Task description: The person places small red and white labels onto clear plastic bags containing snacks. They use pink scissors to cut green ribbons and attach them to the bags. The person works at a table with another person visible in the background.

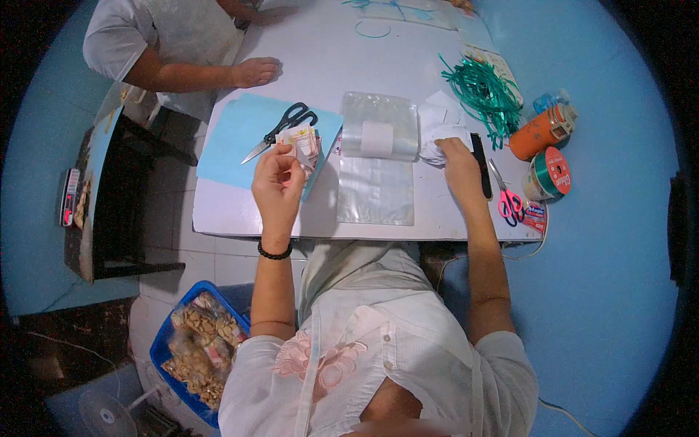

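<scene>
My left hand is raised with curled fingers beside a stack of printed paper labels. Whether a label is pinched in it is hard to see. My right hand rests its fingertips on a loose pile of white paper slips; a grip on one cannot be made out. Between both hands lie clear plastic bags, with a pale slip on the upper part. Black-handled scissors lie on light-blue sheets, just beyond the labels.
Right of the slips are a dark phone, pink-handled scissors, ribbon spools, an orange bottle and green ribbon strips. Another person's hand rests at far left. A blue basket of bagged food stands below.
</scene>
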Demonstrator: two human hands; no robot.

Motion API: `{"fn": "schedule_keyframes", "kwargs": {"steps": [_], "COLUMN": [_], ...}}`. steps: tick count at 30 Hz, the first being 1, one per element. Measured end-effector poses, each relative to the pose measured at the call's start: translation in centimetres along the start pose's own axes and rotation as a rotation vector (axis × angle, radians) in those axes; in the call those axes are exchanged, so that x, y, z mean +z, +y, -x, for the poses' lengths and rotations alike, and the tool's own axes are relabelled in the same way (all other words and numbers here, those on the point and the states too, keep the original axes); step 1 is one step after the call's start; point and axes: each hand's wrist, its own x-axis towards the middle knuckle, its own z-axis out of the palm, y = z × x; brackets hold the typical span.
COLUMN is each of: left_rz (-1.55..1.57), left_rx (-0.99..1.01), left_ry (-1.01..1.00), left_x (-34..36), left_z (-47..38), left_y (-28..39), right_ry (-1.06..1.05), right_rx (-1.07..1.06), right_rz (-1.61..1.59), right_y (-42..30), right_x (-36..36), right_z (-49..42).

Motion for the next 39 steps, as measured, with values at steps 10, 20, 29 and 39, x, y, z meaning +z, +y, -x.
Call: {"fn": "schedule_keyframes", "kwargs": {"steps": [10, 20, 29, 39], "left_rz": [-0.303, -0.303, -0.473, -0.427], "left_rx": [0.529, 0.435, 0.295, 0.233], "left_ry": [-0.341, -0.534, -0.705, -0.686], "left_x": [5.7, 6.5, 6.7, 7.9], "left_z": [4.4, 7.0, 5.8, 3.4], "left_y": [1.0, -2.1, -1.6, -2.7], "right_ry": [-0.287, -0.281, -0.228, -0.292], "right_rx": [0.206, 0.094, -0.025, -0.192], "right_rz": [-0.818, -0.631, -0.263, -0.113], "right_y": [-8.5, -6.8, -7.2, -4.2], "right_x": [1.5, 4.7, 3.2, 1.1], "right_z": [0.6, 1.4, 3.7, 6.5]}}
